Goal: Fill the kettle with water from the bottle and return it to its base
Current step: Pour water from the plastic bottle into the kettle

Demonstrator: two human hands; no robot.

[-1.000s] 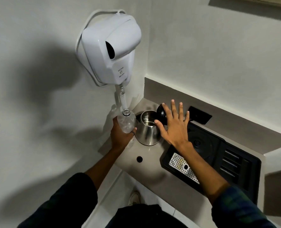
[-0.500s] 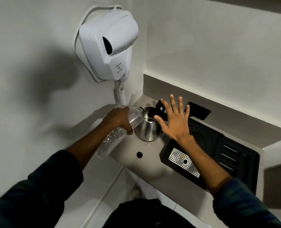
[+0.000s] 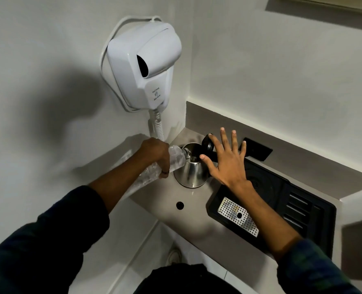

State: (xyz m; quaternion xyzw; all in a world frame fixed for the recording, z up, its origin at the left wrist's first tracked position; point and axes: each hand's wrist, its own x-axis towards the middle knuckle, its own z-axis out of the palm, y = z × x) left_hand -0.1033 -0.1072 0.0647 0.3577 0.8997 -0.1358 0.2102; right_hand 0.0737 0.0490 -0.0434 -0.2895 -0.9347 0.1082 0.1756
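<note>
Kettle (image 3: 191,172) stands open on the table (image 3: 188,217); left hand (image 3: 154,151), fingers clamped on the tilted bottle (image 3: 176,159), pours; right hand (image 3: 224,164) spread flat; next, keep the neck over the opening

White wall-mounted hair dryer (image 3: 143,67), coiled cord (image 3: 157,126), black tray (image 3: 298,206), perforated grate (image 3: 237,216)

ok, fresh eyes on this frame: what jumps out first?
The white wall-mounted hair dryer dominates, hanging upper left with its coiled cord. Below it, the left hand tips a clear plastic bottle into the open steel kettle, which stands on the counter corner. The right hand is spread beside the kettle's raised black lid, above the black tray.
</note>
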